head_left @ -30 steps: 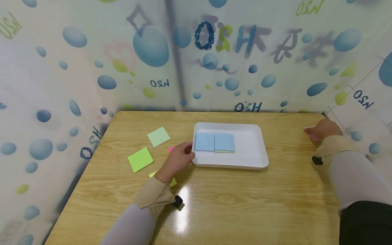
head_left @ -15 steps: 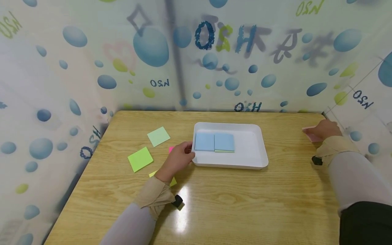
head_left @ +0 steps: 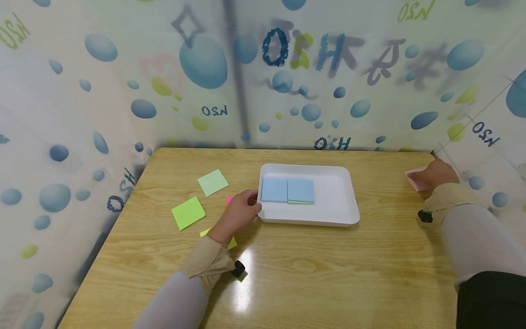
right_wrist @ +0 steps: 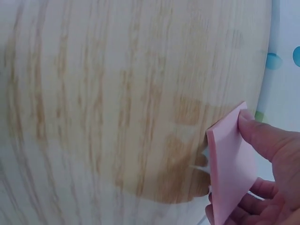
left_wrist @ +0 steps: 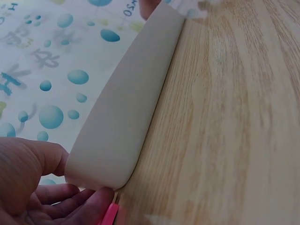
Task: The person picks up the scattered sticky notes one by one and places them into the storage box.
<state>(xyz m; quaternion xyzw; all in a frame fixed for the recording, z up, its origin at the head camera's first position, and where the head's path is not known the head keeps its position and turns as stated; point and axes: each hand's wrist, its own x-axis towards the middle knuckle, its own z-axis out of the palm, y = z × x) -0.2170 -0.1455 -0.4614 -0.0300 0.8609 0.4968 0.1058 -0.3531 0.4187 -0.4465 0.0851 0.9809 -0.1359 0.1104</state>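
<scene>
At the table's far right corner my right hand (head_left: 440, 173) pinches a pink sticky note pad (right_wrist: 234, 159), thumb on its face and fingers behind. In the right wrist view the pad is tilted above the wood. My left hand (head_left: 238, 212) grips the left end of a white tray (head_left: 334, 196), thumb at the rim and fingers along the outer wall, as the left wrist view shows. Two blue sticky note pads (head_left: 275, 190) lie side by side in the tray's left part; a green edge shows under the right one.
Left of the tray lie a pale green pad (head_left: 213, 183) and a bright green pad (head_left: 188, 213). A yellow pad (head_left: 232, 243) is partly under my left wrist, and a hot pink pad (head_left: 229, 199) is mostly hidden behind that hand. Patterned curtains border the wooden table (head_left: 328, 274).
My right hand has shifted the pink pad very slightly left, and more of its face shows. The left hand and the tray have stayed put.
</scene>
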